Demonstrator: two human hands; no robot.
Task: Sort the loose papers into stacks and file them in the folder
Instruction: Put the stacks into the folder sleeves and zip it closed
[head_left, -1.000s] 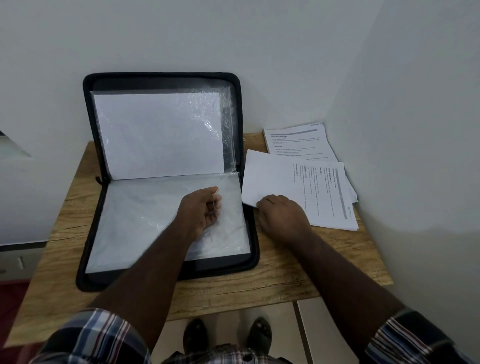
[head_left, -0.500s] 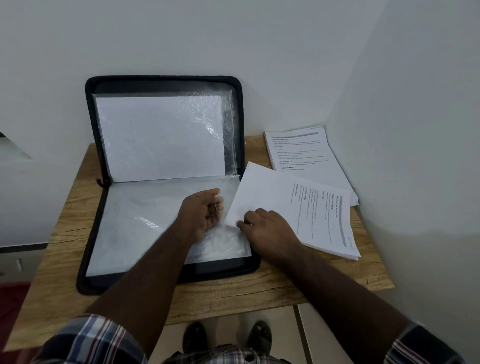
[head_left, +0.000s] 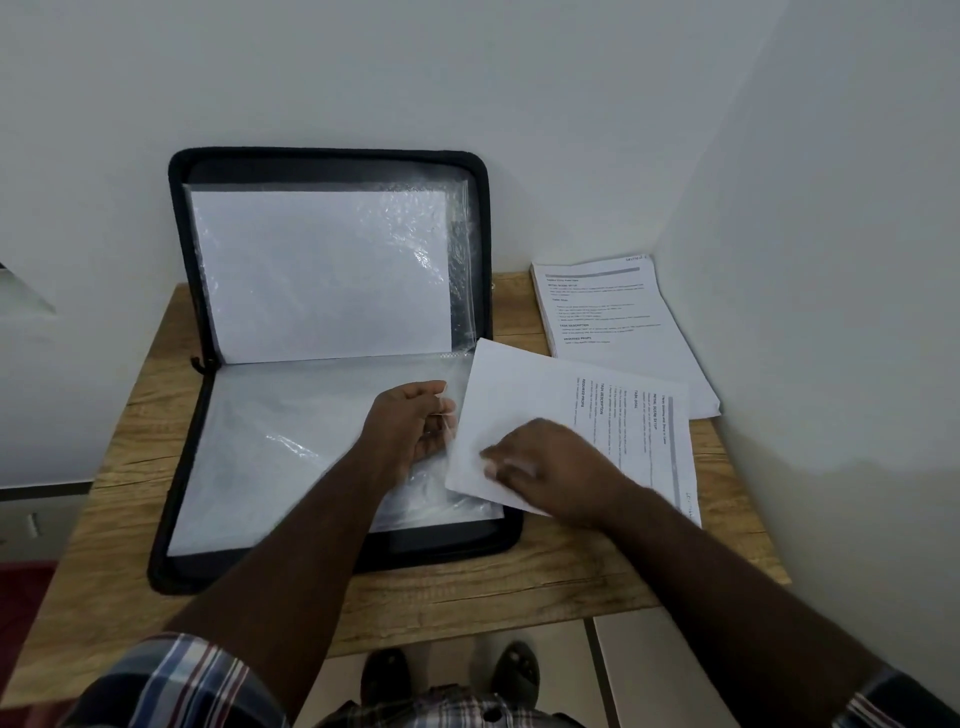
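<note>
On the right-hand sheet, heading "TASK DESCRIPTION", sideways.

Far sheet reads "TASK DESCRIPTION" (rest blurred).

The folder lies open on the left and middle of the table, its rear half propped upright against the wall, its front half flat on the tabletop. A sheet sits in the upright half's plastic sleeve. To the folder's right, at the table's back corner, lies a paper stack. In front of that stack, a second bundle of papers lies at an angle (its left corner overlapping the folder's flat half), under the right hand. The left hand is over the flat sleeve, just left of that bundle
</note>
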